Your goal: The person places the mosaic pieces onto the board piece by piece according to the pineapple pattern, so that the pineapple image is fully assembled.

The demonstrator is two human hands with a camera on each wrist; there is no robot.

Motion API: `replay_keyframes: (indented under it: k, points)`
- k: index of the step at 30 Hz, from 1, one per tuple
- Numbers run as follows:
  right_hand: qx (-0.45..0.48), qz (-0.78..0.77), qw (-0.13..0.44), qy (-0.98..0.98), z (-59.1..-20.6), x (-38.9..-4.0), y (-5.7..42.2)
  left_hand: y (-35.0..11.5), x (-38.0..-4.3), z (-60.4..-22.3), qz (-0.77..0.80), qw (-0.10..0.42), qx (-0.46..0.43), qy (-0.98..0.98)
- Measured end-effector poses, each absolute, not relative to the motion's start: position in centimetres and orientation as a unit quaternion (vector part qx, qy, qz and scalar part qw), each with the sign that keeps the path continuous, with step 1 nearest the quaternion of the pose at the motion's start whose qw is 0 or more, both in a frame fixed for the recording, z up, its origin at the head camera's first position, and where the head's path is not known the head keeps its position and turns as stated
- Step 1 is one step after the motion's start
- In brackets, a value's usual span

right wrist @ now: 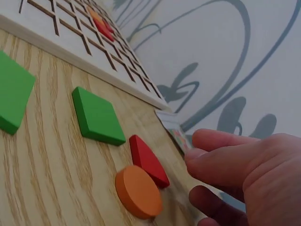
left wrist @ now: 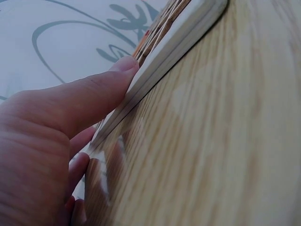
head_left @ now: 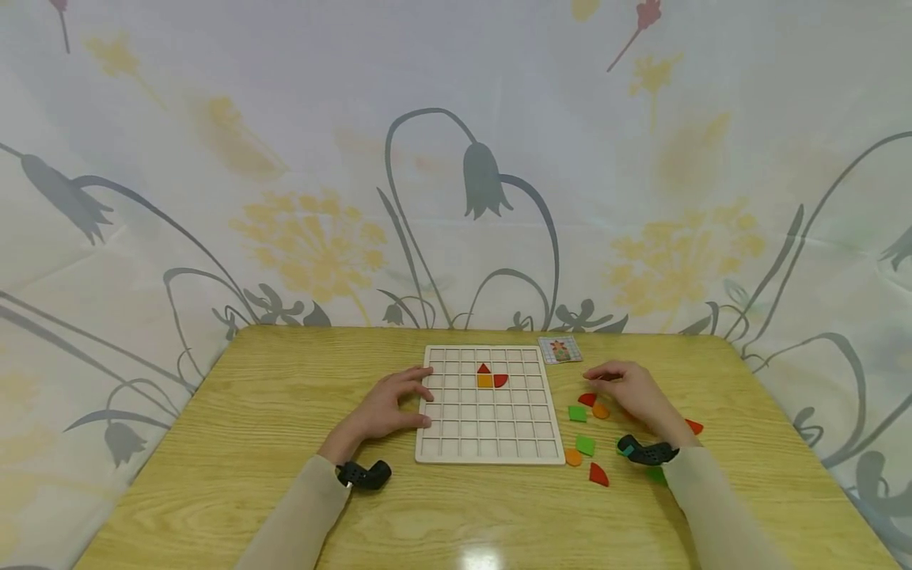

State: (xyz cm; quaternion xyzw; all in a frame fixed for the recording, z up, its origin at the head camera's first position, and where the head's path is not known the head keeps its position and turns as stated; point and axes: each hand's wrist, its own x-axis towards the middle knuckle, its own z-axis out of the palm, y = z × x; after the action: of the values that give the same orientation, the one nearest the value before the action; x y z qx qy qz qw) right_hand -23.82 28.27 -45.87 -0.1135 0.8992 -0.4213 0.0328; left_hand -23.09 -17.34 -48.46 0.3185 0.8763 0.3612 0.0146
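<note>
A white grid board lies flat on the table. Three pieces sit in its upper cells: a red triangle, an orange square and a red quarter circle. At the board's left edge, my left hand rests with spread fingers; its thumb touches the rim. My right hand hovers right of the board, fingers loosely bent, and no piece shows between them. Just beside it lie a red quarter-circle piece, an orange disc and a green square.
A small picture card lies by the board's top right corner. Nearer the front are another green square, orange disc and red quarter circle. A red piece and a green piece lie partly behind the right forearm.
</note>
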Motion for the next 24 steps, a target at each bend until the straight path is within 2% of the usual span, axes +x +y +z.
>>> replay_keyframes:
  k: [15,24]
  points:
    - [-0.192,-0.396,0.106,0.892,-46.03,-23.72,29.31,-17.32,-22.84,-48.26,0.362,0.016,0.317,0.877]
    - [-0.183,-0.383,0.109,0.899,-45.78,-23.94,29.23,-17.05,-22.77,-47.89,0.362,0.013,0.315,0.877]
